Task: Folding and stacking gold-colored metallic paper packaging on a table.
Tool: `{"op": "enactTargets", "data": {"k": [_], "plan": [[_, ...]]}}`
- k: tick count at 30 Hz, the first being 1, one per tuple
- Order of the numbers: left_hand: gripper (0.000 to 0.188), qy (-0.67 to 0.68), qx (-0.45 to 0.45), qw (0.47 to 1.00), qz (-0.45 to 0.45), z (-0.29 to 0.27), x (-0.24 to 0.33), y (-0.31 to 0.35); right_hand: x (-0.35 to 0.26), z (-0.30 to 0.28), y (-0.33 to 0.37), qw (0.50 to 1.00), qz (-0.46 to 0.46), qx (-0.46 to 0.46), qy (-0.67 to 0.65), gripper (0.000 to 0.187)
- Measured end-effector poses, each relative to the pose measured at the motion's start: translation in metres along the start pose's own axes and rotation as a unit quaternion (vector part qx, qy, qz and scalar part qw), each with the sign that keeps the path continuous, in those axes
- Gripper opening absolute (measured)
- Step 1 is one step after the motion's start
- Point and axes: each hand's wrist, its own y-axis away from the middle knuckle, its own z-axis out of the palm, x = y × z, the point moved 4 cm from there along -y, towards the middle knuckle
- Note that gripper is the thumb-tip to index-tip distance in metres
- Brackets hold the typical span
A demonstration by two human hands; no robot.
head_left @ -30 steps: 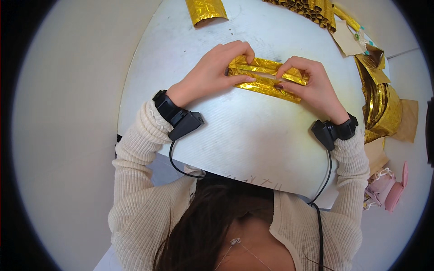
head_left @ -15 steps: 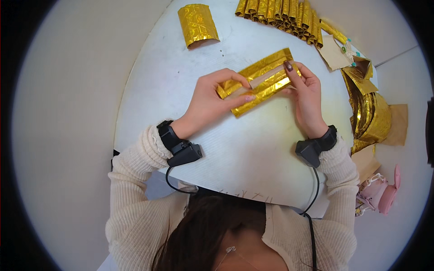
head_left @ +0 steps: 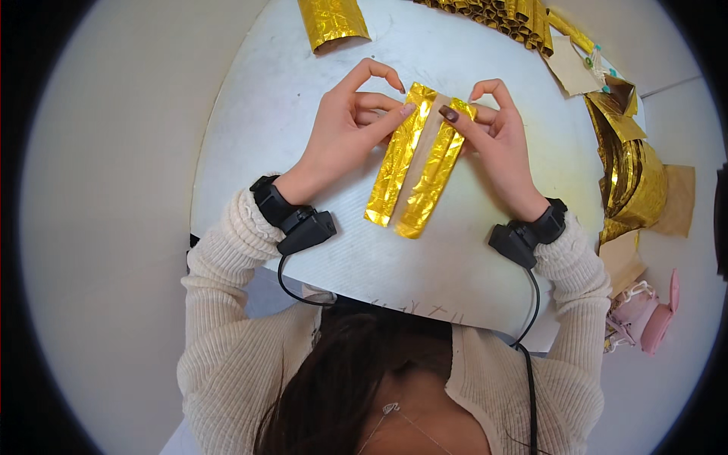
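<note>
Between my hands is a sheet of gold foil paper (head_left: 398, 177), its two long sides folded inward so a strip of tan backing shows down the middle. It slants, with its far end in my fingers and its near end over the white table. My left hand (head_left: 355, 117) pinches the far left corner, thumb on top and index finger raised and bent. My right hand (head_left: 497, 136) holds the far right edge, its thumb pressed on the foil near the tan strip. The fingers beneath the paper are partly hidden.
A curved gold foil piece (head_left: 334, 23) rests at the far left of the white table (head_left: 318, 250). Rolled gold tubes (head_left: 523, 19) are stacked at the back right. On the right are layered gold sheets (head_left: 633, 178), brown paper (head_left: 569, 68) and a pink bag (head_left: 641, 315).
The folded foil sheet has turned from a rightward slant to nearly upright, its near end now toward me. My left hand has shifted from its left end to its far corner.
</note>
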Motion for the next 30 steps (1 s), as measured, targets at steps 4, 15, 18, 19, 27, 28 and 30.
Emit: {"op": "enactTargets", "data": {"k": [4, 15, 18, 19, 27, 28, 30], "plan": [[0.017, -0.012, 0.028, 0.999, 0.015, -0.001, -0.005, 0.000, 0.000, -0.004, 0.001, 0.997, -0.028, 0.062, -0.044, 0.034], [0.020, -0.041, -0.011, 0.999, -0.012, 0.006, -0.007, 0.004, -0.003, -0.003, 0.006, 0.992, -0.075, 0.098, 0.012, 0.027], [0.022, -0.016, 0.006, 0.999, -0.029, 0.008, -0.008, 0.004, -0.006, -0.003, 0.009, 0.992, -0.061, 0.111, -0.001, 0.014], [0.023, -0.008, 0.018, 0.999, -0.038, 0.005, -0.008, 0.004, -0.005, -0.003, 0.008, 0.993, -0.050, 0.106, -0.033, 0.017], [0.021, -0.061, 0.028, 0.998, -0.011, 0.007, -0.006, 0.004, -0.004, -0.003, 0.013, 0.996, -0.037, 0.075, -0.039, 0.023], [0.023, -0.046, 0.044, 0.998, -0.010, 0.007, -0.005, 0.004, -0.001, -0.004, 0.011, 0.996, -0.025, 0.078, -0.038, 0.023], [0.025, -0.031, 0.059, 0.998, -0.011, 0.006, -0.003, 0.003, 0.001, -0.005, 0.010, 0.996, -0.010, 0.081, -0.037, 0.022]]}}
